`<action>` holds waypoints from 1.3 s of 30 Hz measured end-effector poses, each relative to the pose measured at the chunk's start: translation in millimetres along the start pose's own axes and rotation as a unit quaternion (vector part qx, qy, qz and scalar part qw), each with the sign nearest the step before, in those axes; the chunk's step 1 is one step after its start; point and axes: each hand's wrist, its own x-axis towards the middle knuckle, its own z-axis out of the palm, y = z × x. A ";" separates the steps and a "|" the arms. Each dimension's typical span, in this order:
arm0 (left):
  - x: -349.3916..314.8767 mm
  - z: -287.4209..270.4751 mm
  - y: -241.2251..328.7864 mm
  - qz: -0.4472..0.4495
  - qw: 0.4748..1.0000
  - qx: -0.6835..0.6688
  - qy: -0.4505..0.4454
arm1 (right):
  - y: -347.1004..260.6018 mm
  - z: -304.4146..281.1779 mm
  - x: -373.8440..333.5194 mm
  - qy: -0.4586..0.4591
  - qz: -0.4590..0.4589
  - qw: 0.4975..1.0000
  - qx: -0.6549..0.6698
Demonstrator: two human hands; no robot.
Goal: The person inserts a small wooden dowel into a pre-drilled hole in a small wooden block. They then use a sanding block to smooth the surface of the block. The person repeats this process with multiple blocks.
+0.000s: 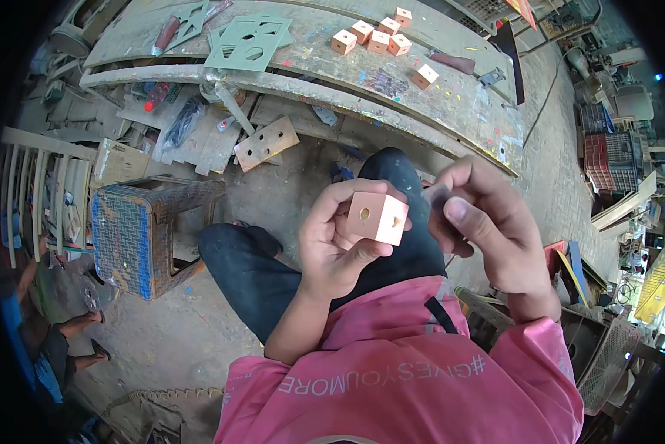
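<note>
My left hand (323, 248) is closed around a pale wooden cube (374, 218), held up over my lap. Two of its faces turn toward me, each with a hole; the edge of the right one looks rough. To the right of the cube, and apart from it, my right hand (501, 235) pinches a small dark grey flat piece (437, 197) between thumb and fingers. It is blurred, and its material cannot be made out. More cubes of the same kind stand in a group (379, 41) on the workbench, with a single cube (425, 77) nearer its front edge.
The paint-stained workbench (332, 81) runs across in front of me, bearing green stencil plates (249, 38) and a tool with a dark handle (452, 62). A board with holes (267, 143) leans below it. A worn blue stool (129, 237) stands left; crates (610, 152) are at right.
</note>
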 end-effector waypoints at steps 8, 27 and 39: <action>-3.8 11.0 5.3 -0.047 0.997 0.040 0.051 | -3.6 -17.9 2.0 -0.038 -0.295 0.833 -0.466; -7.8 8.2 -16.1 0.114 0.971 0.202 0.052 | -2.6 -23.8 12.9 -0.068 -0.187 0.846 -0.496; -7.1 8.0 -13.7 0.044 0.992 0.105 0.057 | -20.6 -33.6 19.7 -0.085 -0.112 0.910 -0.391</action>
